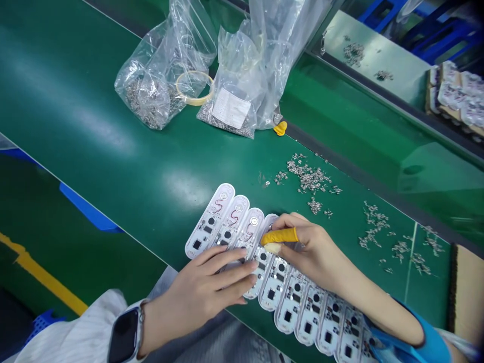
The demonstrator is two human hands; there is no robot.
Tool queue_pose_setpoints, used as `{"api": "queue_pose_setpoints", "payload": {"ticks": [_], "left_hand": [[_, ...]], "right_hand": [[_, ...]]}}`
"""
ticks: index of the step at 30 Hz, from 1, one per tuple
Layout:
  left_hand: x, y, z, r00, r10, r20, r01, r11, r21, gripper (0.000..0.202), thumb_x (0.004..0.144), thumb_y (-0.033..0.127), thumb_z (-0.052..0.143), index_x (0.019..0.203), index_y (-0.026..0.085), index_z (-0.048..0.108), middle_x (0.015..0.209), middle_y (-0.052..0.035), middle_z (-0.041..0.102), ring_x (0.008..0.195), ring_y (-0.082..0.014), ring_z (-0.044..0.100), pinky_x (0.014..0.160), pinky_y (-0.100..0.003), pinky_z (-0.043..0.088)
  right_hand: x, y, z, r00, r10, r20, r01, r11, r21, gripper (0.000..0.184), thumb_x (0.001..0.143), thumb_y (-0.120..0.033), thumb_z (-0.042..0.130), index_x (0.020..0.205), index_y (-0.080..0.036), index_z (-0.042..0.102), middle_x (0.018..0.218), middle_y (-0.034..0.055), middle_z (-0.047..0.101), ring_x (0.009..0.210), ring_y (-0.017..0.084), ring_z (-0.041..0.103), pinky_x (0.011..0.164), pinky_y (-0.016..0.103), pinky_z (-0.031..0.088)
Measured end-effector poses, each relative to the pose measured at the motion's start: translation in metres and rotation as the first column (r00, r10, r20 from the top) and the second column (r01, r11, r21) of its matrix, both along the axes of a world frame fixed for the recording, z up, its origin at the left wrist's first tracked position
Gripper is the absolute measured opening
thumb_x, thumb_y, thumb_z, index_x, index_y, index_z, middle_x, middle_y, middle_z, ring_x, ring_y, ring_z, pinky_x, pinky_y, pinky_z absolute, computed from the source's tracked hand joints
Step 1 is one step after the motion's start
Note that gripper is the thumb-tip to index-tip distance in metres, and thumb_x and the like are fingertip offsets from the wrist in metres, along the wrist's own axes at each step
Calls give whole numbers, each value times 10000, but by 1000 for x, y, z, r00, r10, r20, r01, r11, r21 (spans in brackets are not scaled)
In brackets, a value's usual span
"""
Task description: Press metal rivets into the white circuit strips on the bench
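Note:
A row of long white rounded cases (271, 297) with circuit boards lies slantwise along the table's near edge. Several carry a round part (254, 221) and thin red and dark wires at the far end. My left hand (200, 287) lies across the cases on the left, fingers stretched out and resting on them. Over the upper part of a case in the row, my right hand (313, 247) has its fingers pinched together. A yellow finger cot (280, 236) covers one finger, a pale one the thumb. Whatever is between those fingertips is hidden.
Small metal parts (310, 176) lie loose on the green table (124, 156), with more piles at right. Clear bags (151, 98) of metal parts, a yellowish ring (194, 101) and a yellow scrap (280, 128) are at the back. A cardboard piece (469, 292) stands far right.

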State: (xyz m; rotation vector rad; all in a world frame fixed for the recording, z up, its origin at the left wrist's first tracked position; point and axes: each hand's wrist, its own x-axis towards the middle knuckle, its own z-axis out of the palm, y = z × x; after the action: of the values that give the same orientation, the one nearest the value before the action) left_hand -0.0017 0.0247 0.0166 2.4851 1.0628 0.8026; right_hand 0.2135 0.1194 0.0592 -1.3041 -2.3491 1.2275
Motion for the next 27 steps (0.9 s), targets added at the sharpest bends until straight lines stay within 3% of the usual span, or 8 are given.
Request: {"api": "queue_pose_setpoints", "payload": {"ticks": [9,12,14,18,21,23,25,27], "left_hand": [[-2,1,2,997,-47,-57,50,997,51,200,965,209,484,1092,189,637,1190,49,646,1193,-197,510,1003,-379,408],[-3,5,7,995,-59,-82,69,990,122,221,969,173,467,1094,194,648,1191,40,648,1168,-185,529,1074,-375,324],[-2,9,9,992,-85,-88,98,982,159,228,971,183,466,1099,214,652,1189,38,649,1157,-172,541,1115,-376,267],[9,20,8,964,-218,-153,243,956,166,321,981,391,424,1191,235,610,1273,33,599,1222,-183,497,1170,-390,149],[17,25,3,954,-266,-141,286,947,147,317,966,399,456,1182,235,621,1294,34,585,1247,-190,480,1180,-384,125],[19,26,1,955,-273,-120,288,947,139,276,969,308,461,1176,232,628,1278,31,597,1244,-187,487,1176,-378,155],[20,25,1,955,-271,-116,286,948,140,287,973,251,435,1192,225,620,1262,18,610,1234,-189,499,1169,-388,183],[20,23,3,957,-261,-125,278,949,148,293,971,230,430,1194,216,619,1240,5,624,1216,-190,517,1168,-397,194]], "right_hand": [[-3,-14,1,991,40,131,-69,973,220,220,755,-28,525,780,-168,692,869,65,656,769,214,550,574,323,466],[4,-26,6,999,-20,38,10,971,241,149,856,-140,542,930,-159,670,950,84,647,827,219,569,656,346,513],[12,-39,14,997,-80,-20,82,963,256,222,917,-275,520,1065,-141,618,1008,110,636,858,226,583,694,368,536],[44,-70,29,990,-139,9,127,929,348,288,950,-337,465,1124,-142,587,981,117,658,825,220,619,667,365,564],[93,-82,27,943,-331,41,287,870,401,247,939,-323,483,1025,-161,648,908,104,690,775,210,655,633,343,582],[133,-79,19,840,-539,66,470,783,407,298,916,-397,497,951,-167,684,862,101,707,693,209,666,573,341,579],[169,-70,9,684,-720,115,615,655,440,429,855,-542,509,843,-160,704,711,87,694,524,201,620,463,342,532],[191,-60,0,602,-781,169,653,602,459,529,784,-644,514,773,-151,704,592,71,647,439,192,560,406,336,473]]}}
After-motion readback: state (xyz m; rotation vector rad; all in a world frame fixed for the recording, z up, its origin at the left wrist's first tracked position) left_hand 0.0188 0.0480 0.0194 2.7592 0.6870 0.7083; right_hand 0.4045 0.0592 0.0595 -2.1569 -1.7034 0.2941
